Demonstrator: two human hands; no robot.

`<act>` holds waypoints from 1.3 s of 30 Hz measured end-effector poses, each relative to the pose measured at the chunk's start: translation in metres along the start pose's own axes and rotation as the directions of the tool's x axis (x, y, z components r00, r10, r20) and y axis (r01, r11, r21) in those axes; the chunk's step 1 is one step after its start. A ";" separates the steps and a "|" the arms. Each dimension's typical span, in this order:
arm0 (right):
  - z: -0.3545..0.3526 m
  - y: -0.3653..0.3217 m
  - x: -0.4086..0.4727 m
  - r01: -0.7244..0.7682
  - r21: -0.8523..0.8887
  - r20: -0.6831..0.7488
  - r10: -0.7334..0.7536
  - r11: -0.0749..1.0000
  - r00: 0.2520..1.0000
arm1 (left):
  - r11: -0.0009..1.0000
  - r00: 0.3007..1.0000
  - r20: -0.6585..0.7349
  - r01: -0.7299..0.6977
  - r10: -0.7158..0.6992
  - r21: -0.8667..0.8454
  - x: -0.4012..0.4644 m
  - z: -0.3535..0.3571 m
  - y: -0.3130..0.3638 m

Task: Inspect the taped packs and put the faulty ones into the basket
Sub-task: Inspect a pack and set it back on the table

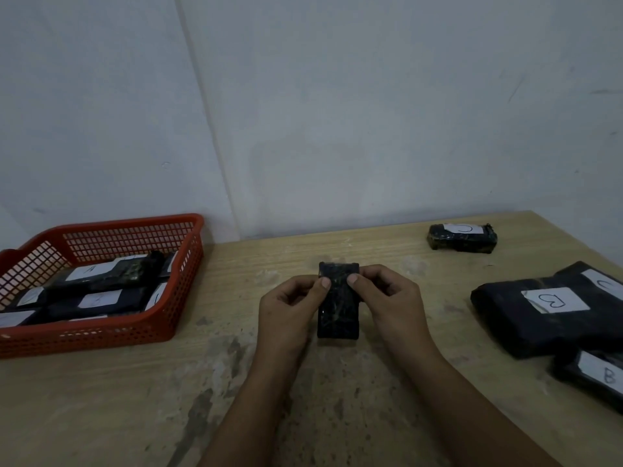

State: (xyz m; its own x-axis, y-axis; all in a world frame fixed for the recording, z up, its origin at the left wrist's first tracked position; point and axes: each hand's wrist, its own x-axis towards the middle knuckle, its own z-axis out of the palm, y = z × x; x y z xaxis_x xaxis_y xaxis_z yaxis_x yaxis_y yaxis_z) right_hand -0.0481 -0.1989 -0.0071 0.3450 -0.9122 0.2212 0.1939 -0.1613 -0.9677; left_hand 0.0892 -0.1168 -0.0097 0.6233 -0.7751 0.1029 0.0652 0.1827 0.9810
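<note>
— What do we see under our hands?

— We see a pale wooden table (141, 399) with grey scuffed patches. It stands against a plain whitish wall (337, 112), and a corner line runs down the wall on the left.

— Where are the edges?

— The far edge of the table meets the wall. The right edge slants away at the far right. The most bare wood lies in front of us and between our arms and the red basket.

— What are our hands doing?

— Our left hand (286, 311) and our right hand (391, 298) both grip one small black pack wrapped in shiny tape (338, 315). It is in the middle of the table, standing on its short end. Our thumbs press on its front near the top, and our fingers curl round its sides. We cannot tell whether its bottom end touches the wood.

— What holds things here?

— A red plastic basket with a grid of holes (101, 335) sits on the left side of the table, well apart from our hands. In it lie several black taped packs with white paper labels (101, 291), piled close together.

— And on the right?

— A black taped pack with a white label marked C (462, 238) lies alone near the far edge. Nearer us, a big flat black pack with a white label marked B (539, 315) lies by the right edge. Another black pack marked B (596, 375) touches it at the front, cut off by the picture edge.
</note>
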 end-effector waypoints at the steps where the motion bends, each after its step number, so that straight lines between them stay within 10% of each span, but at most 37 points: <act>1: 0.000 -0.001 0.000 0.008 -0.002 0.007 -0.008 1.000 1.000 | 1.000 1.000 -0.005 0.003 -0.003 -0.008 0.000 0.000 0.000; 32: 0.010 -0.002 -0.010 0.155 -0.047 0.038 -0.153 0.987 0.987 | 0.941 0.987 0.053 -0.161 0.152 0.296 -0.010 0.008 0.004; 39: 0.008 -0.005 -0.007 0.047 0.092 0.039 -0.051 0.995 0.998 | 0.991 0.998 -0.012 -0.065 0.067 0.117 -0.005 0.003 0.006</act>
State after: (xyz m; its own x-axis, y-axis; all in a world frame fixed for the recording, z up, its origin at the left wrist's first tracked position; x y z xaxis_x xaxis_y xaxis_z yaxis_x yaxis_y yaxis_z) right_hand -0.0442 -0.1888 -0.0026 0.3705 -0.8873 0.2746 0.2934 -0.1688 -0.9410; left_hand 0.0840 -0.1136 -0.0040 0.6359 -0.7537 0.1660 -0.0673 0.1601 0.9848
